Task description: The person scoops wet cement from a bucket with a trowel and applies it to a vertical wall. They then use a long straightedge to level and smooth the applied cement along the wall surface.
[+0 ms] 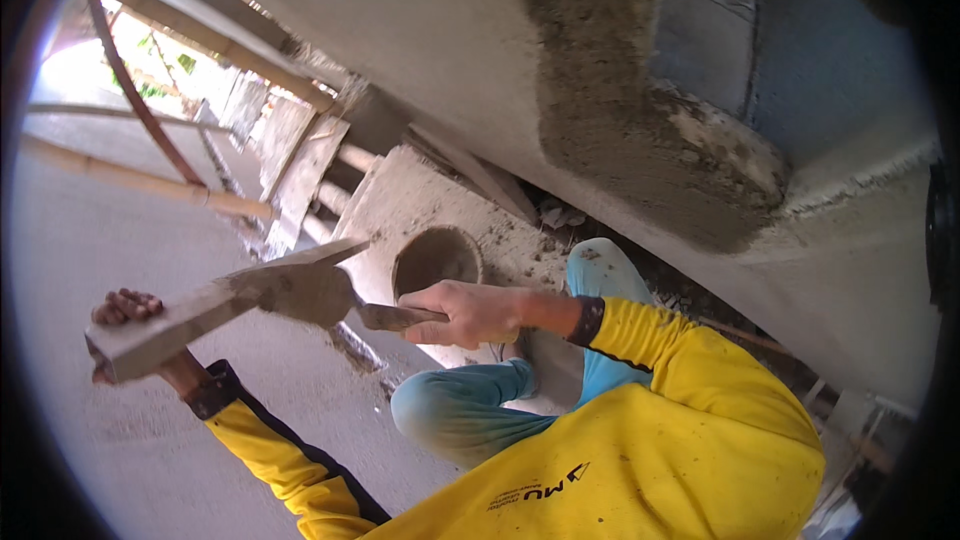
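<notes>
My left hand (127, 307), out at the far left, is closed around the end of a long, flat grey board (185, 328) coated with mortar. The board slants up to the right. My right hand (462, 313), near the middle, grips the wooden handle of a trowel (305, 293). Its mortar-covered blade lies against the board's side, overlapping it in view. Just beyond my right hand stands a round bucket (478, 255) with a grey inside; how much it holds is hard to tell.
My bent knees in light blue trousers (470, 405) are below the bucket. A mortar-spattered platform (400, 195) lies ahead. Bamboo poles (150, 175) and planks stand at the upper left. On the right rises a plastered wall (450, 50) with a dark, damp mortar band (610, 120).
</notes>
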Tool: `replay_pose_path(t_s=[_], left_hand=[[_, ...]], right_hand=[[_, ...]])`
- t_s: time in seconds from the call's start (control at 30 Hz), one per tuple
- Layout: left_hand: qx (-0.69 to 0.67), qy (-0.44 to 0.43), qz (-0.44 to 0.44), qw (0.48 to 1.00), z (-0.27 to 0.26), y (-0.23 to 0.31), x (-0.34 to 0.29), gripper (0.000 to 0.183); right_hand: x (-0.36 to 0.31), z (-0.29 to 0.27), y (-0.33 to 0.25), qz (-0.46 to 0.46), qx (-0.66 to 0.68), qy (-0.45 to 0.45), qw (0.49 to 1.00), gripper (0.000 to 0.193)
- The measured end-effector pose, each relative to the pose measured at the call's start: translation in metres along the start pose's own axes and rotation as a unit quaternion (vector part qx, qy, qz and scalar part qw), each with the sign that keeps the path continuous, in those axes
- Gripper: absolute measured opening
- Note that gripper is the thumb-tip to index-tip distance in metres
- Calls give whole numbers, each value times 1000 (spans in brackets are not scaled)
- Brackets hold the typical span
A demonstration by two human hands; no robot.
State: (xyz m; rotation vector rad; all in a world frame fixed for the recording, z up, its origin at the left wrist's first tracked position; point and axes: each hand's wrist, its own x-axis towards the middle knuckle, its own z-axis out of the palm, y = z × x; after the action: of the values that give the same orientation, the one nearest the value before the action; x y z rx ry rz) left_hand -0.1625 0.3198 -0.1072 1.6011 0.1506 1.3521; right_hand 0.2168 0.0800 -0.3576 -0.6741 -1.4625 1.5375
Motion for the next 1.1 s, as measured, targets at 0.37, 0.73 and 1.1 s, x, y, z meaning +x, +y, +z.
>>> replay_pose_path(t_s=[0.37, 0.73, 1.1], left_hand=[[423, 185, 52, 886, 74, -224, 134, 84], [446, 75, -67, 889, 180, -391, 229, 81], [343, 89, -61, 933, 279, -490, 221, 82]], right_hand=[[-127, 24, 142, 235, -291, 337, 864, 58], [-184, 11, 195, 333, -224, 430, 809, 68], [-149, 45, 171, 257, -280, 602, 702, 49]])
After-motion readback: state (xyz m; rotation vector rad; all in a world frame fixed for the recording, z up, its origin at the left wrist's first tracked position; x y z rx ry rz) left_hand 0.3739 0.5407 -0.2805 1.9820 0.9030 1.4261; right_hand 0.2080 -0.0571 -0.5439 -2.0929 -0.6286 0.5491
